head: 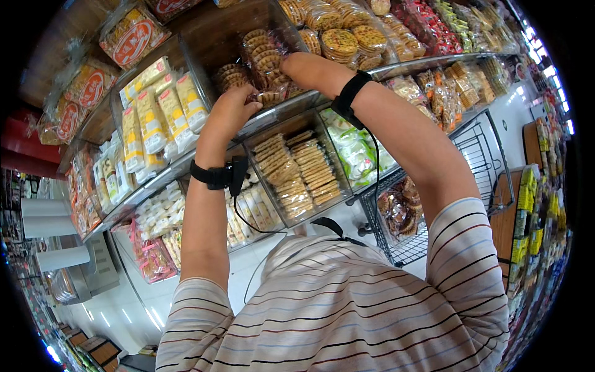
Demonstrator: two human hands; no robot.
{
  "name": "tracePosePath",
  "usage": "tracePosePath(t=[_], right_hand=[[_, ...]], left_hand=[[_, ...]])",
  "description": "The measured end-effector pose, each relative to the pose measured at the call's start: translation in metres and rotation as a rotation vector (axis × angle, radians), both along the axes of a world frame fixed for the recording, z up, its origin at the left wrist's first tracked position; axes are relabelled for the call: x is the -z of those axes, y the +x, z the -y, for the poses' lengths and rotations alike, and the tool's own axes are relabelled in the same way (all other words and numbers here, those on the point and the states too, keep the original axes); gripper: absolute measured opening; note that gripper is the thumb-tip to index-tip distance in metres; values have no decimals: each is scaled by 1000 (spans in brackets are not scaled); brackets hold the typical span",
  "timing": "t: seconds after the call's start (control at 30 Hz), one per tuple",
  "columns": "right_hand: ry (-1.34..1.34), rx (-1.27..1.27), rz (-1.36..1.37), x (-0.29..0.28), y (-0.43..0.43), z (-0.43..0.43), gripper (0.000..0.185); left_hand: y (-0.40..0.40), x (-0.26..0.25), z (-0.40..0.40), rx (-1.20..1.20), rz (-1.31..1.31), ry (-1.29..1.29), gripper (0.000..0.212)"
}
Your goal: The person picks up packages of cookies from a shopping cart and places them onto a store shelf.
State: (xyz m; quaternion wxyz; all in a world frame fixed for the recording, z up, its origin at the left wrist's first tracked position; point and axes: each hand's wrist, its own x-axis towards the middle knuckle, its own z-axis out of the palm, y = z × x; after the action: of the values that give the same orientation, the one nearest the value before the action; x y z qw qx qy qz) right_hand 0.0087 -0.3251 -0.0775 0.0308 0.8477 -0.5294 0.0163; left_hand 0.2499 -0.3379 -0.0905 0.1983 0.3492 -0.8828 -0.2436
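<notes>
A clear plastic packet of round brown cookies (263, 56) is in a bin of the upper shelf, in front of me. My left hand (234, 108) is at the packet's lower left, thumb and forefinger closed on its edge. Against the packet's right side, my right hand (301, 69) is bent inward with its fingers mostly hidden, and it appears to grip the wrapping. Another packet of brown cookies (230, 76) lies just left, behind my left hand. The clear bin divider (194, 69) stands left of both packets.
Yellow-and-white packs (151, 123) fill the bin to the left; packets of seeded round biscuits (341, 44) lie to the right. Below are bins of stacked crackers (297, 174) and green-white packs (355, 146). A wire shopping cart (409, 246) holding packaged brown food (400, 207) stands at my right.
</notes>
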Motion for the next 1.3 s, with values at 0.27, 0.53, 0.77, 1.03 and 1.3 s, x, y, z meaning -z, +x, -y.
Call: tracePosePath(t=[0.27, 0.53, 0.77, 1.03, 1.3], right_hand=[[49, 27, 17, 0, 1, -4, 15], [-46, 31, 32, 1, 1, -7, 12], [-54, 53, -54, 3, 1, 0, 14], [-102, 22, 178, -3, -8, -1, 17], [-61, 163, 267, -13, -14, 3, 16]], left_hand=[[5, -1, -4, 24, 50, -93, 31], [3, -3, -4, 37, 45, -108, 30], [6, -2, -3, 41, 32, -131, 29], [5, -13, -7, -17, -59, -46, 25], [-3, -18, -7, 4, -208, 151, 26]])
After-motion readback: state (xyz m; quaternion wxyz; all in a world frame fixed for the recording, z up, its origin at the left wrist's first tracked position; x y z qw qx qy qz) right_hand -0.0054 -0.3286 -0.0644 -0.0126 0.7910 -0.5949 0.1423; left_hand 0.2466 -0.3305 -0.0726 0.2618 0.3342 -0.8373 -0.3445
